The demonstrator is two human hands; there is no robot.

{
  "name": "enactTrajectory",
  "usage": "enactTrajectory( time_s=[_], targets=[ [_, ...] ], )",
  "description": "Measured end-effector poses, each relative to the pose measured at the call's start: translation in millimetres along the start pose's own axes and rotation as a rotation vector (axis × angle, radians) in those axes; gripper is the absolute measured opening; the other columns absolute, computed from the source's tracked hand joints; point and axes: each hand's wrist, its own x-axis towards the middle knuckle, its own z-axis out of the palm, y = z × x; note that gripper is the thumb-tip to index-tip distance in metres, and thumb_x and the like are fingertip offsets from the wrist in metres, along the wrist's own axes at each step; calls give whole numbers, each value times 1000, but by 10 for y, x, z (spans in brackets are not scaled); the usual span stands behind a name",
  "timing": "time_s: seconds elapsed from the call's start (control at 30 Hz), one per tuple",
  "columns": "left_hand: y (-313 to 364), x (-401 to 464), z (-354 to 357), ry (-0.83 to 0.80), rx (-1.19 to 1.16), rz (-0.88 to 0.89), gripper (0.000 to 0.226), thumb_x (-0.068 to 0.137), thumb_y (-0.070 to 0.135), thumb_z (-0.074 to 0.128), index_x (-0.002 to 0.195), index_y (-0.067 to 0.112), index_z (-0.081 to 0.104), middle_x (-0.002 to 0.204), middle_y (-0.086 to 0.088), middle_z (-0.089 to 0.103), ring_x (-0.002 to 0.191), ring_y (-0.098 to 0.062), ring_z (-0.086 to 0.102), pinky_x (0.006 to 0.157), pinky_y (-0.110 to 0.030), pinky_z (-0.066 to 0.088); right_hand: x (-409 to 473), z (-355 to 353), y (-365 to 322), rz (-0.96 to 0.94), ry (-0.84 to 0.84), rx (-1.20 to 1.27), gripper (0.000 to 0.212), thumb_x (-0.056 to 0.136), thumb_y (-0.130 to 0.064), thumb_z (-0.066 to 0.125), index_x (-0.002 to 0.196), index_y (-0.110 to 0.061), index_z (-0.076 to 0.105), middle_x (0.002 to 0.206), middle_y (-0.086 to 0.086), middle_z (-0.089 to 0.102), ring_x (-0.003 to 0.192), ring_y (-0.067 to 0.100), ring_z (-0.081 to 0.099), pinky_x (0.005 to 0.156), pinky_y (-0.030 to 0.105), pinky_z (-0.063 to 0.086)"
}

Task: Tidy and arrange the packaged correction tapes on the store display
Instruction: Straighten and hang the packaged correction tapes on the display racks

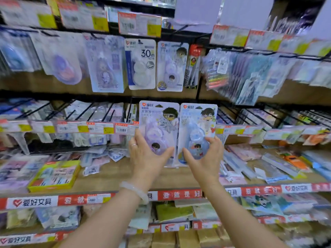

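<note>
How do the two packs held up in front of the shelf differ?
The purple pack is in the left hand; the blue pack is in the right hand. The purple pack's top edge sits slightly higher than the blue pack's. Their cartoon figures differ. Both stand upright, side by side, with the same red heart logo.

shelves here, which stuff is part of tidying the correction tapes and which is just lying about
Part of the job:
- purple correction tape pack, held by left hand
- blue correction tape pack, held by right hand
- hanging 30m tape pack
- hanging cartoon tape pack

Just lying about:
- yellow box
- orange item
- price tags
</note>
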Motion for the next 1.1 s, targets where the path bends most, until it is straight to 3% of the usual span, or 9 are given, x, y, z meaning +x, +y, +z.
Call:
enactTrajectory(
  time_s=[0.1, 0.2, 0.3, 0.43, 0.67, 0.83, 1.1],
  targets=[
    [201, 222, -152, 78, -19, 39, 119, 68, 53, 75, 150, 12, 0, 153, -12, 9, 142, -22, 6, 113, -32, 11, 275, -21, -229, -69, 19, 0, 66, 68, -28, 81, 118, -2, 48, 125, 18, 43, 122, 32, 39, 101, 38, 33],
    [312, 397, -262, 160, -12, 61, 114, 64, 53, 78, 147, 9, 13, 145, -14, 21, 137, -26, 18, 108, -32, 20, 524, -1, -406, -144, 17, 5, 65, 67, -28, 83, 115, -1, 49, 123, 19, 44, 119, 34, 41, 99, 34, 32],
    [374, 528, -361, 187, -10, 33, 120, 65, 52, 78, 150, 9, 6, 149, -15, 17, 140, -28, 16, 111, -35, 20, 726, 27, -591, -182, -13, 52, 65, 68, -30, 81, 119, -6, 47, 129, 14, 39, 125, 28, 35, 104, 39, 32],
    [412, 696, -447, 241, -7, 38, 120, 64, 52, 78, 149, 9, 6, 147, -16, 19, 138, -31, 19, 111, -37, 23, 1001, 97, -807, -245, -10, 104, 67, 71, -27, 80, 124, -5, 45, 136, 14, 34, 132, 24, 26, 107, 29, 24],
    [471, 943, -487, 293, -27, 79, 112, 61, 49, 81, 145, 10, 17, 137, -10, 25, 133, -27, 24, 107, -38, 30, 1385, 296, -976, -260, -4, 90, 69, 71, -31, 79, 126, -6, 45, 137, 14, 35, 130, 28, 29, 108, 38, 27],
    [452, 1059, -467, 295, -9, 49, 113, 59, 53, 80, 143, 8, 19, 140, -9, 23, 134, -29, 23, 108, -43, 33, 1391, 472, -895, -221, -10, 86, 80, 72, -34, 78, 137, -9, 38, 141, 15, 29, 132, 28, 24, 108, 41, 28],
    [498, 1129, -390, 318, 36, 49, 118, 62, 53, 79, 148, 9, 12, 143, -12, 21, 135, -32, 22, 108, -41, 30, 1488, 652, -851, -183, 11, 107, 83, 73, -38, 77, 141, -16, 35, 143, 14, 26, 133, 27, 23, 106, 40, 31]
  ],
)
